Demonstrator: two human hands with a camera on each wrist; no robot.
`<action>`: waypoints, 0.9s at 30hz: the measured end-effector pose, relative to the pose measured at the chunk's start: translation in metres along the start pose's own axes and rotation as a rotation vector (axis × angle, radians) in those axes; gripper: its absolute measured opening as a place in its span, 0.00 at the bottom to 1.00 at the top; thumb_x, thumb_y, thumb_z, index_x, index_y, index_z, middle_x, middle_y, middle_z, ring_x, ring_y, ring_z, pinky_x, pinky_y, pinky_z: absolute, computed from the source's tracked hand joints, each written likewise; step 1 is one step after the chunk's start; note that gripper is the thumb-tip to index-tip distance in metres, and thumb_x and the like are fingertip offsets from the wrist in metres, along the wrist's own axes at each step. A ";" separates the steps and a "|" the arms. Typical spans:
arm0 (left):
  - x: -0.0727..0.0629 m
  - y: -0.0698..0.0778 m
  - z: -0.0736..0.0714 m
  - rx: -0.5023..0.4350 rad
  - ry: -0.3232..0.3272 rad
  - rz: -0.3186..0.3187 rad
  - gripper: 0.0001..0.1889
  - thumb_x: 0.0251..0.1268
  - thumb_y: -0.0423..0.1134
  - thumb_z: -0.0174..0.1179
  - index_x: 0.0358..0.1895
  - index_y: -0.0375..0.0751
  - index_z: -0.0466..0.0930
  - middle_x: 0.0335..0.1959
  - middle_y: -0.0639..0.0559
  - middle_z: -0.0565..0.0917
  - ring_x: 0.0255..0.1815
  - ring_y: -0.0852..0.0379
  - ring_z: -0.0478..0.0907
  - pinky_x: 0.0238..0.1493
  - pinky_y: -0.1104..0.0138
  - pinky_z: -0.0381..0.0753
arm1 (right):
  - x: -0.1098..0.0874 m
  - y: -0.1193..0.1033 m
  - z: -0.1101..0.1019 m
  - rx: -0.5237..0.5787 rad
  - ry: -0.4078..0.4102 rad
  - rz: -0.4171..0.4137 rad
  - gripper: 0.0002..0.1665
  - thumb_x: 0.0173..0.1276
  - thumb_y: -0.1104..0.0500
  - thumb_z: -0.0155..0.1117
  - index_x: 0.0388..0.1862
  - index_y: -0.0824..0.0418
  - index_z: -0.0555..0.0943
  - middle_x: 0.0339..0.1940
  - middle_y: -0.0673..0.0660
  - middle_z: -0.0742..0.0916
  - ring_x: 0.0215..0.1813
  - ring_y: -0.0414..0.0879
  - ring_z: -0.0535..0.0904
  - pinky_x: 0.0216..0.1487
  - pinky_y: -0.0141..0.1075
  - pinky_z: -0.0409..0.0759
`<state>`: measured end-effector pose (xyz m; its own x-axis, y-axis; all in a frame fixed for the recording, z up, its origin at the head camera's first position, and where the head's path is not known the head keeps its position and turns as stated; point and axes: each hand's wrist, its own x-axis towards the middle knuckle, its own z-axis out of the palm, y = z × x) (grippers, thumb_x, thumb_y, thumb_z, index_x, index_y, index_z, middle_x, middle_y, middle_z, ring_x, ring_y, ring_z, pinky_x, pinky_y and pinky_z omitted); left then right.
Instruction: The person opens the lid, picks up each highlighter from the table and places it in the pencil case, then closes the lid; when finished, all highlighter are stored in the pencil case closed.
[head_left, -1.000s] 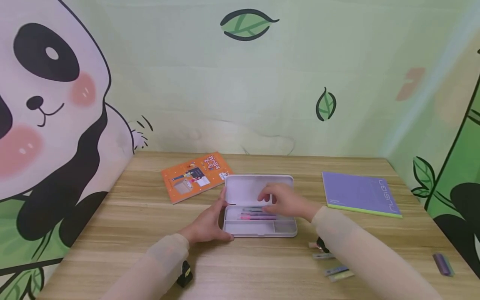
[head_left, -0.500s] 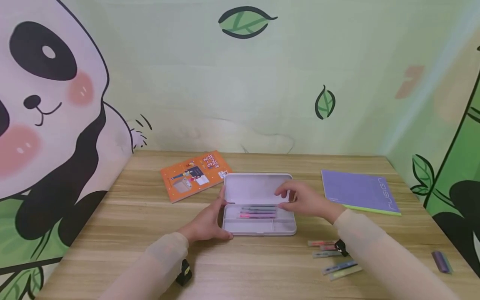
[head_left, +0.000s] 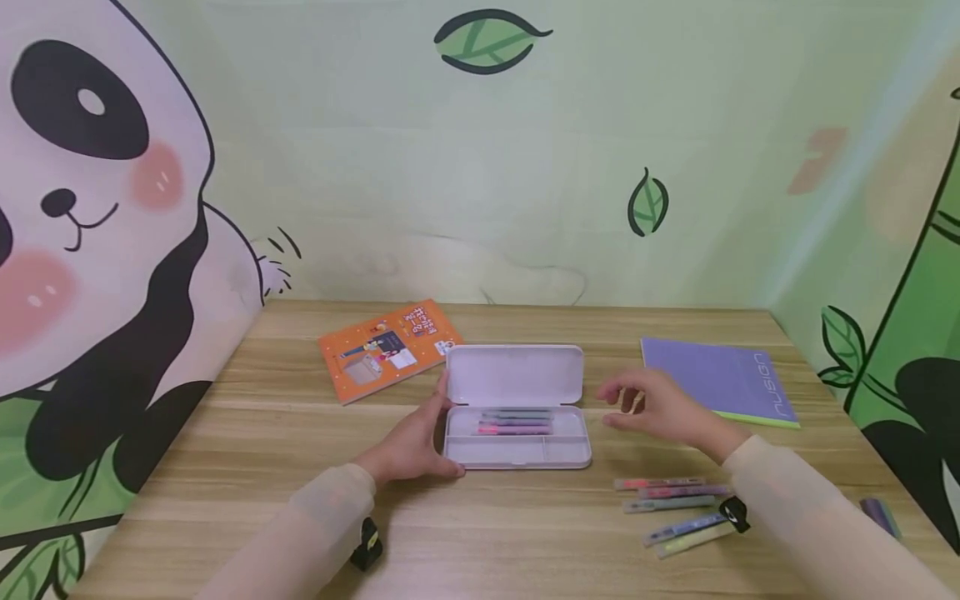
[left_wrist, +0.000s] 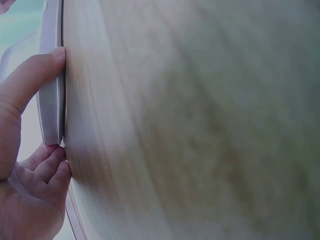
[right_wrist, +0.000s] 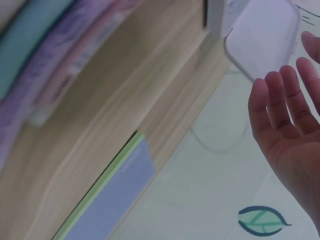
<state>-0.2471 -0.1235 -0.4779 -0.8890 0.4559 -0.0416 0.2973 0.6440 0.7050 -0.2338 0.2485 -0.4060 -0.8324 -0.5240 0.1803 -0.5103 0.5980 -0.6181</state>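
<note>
Open pencil case [head_left: 517, 398] lies on the wood-grain table [head_left: 487, 533], its left side gripped by the left hand [head_left: 411, 446]; pens [head_left: 514, 423] inside, perhaps four; right hand [head_left: 652, 408] released, loosely bent, beyond its right side; behind, pale green wall [head_left: 360, 158] printed with leaves [head_left: 486, 53] and panda [head_left: 97, 233]

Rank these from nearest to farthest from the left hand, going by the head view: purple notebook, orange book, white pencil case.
From the left hand:
1. White pencil case: touching the hand, on its right.
2. Orange book: beyond the hand, back left.
3. Purple notebook: well off to the right, toward the back.
</note>
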 end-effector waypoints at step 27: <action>-0.001 0.000 0.000 -0.015 -0.004 -0.018 0.74 0.36 0.46 0.81 0.77 0.57 0.24 0.67 0.47 0.69 0.69 0.52 0.64 0.76 0.54 0.54 | -0.066 0.030 0.004 -0.097 -0.153 0.042 0.12 0.54 0.60 0.74 0.38 0.54 0.83 0.37 0.48 0.85 0.35 0.39 0.76 0.34 0.31 0.79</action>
<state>-0.2456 -0.1238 -0.4780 -0.8929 0.4465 -0.0572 0.2757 0.6430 0.7145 -0.1937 0.2985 -0.4393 -0.8149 -0.5786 0.0330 -0.5000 0.6733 -0.5447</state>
